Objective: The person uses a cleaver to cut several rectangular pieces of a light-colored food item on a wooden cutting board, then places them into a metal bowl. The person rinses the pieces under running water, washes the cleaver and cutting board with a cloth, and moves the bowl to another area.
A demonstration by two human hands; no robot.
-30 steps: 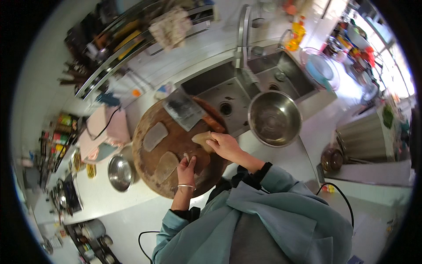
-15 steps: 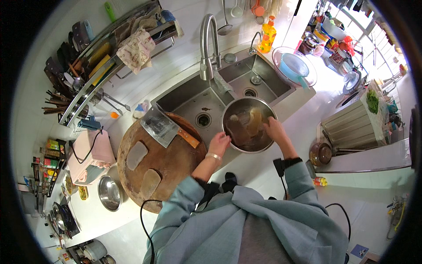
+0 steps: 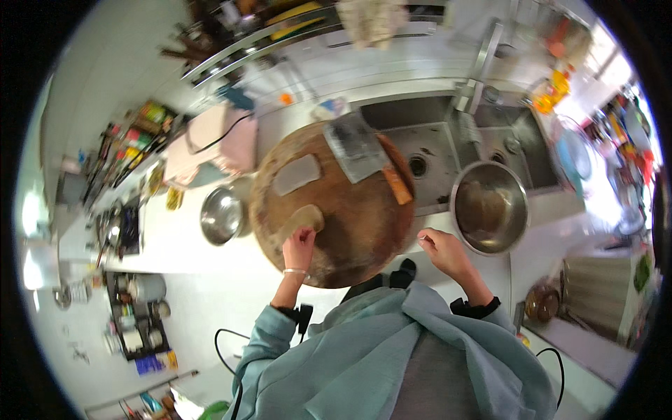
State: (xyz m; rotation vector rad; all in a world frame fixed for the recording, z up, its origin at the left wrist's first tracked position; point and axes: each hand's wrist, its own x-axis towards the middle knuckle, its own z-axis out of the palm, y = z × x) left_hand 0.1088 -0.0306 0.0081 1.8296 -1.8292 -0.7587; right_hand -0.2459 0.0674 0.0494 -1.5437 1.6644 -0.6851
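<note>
A round wooden chopping board (image 3: 357,245) lies on the counter before me. On it are a pale, flat greyish piece (image 3: 297,174) and a brownish flat piece (image 3: 306,218). My left hand (image 3: 299,245) is over the near end of the brownish piece, fingers drawn together; whether they grip it is hidden. A cleaver (image 3: 353,145) with a wooden handle lies flat at the board's far right. My right hand (image 3: 446,253), fingers curled in and seemingly holding nothing, hovers between the board and a steel bowl (image 3: 521,234). Blurred brownish contents (image 3: 484,208) lie in the bowl.
Behind the bowl is a double steel sink (image 3: 437,143) with a tap (image 3: 483,73). A smaller steel bowl (image 3: 222,215) and a pink box-shaped appliance (image 3: 220,143) stand left of the board. A rack (image 3: 259,52) hangs on the wall above. A blue basin (image 3: 574,155) sits at right.
Both hands have left the steel bowl. My left hand has moved left to the brownish piece on the board; my right hand has drawn back beside the bowl. The view has swung left.
</note>
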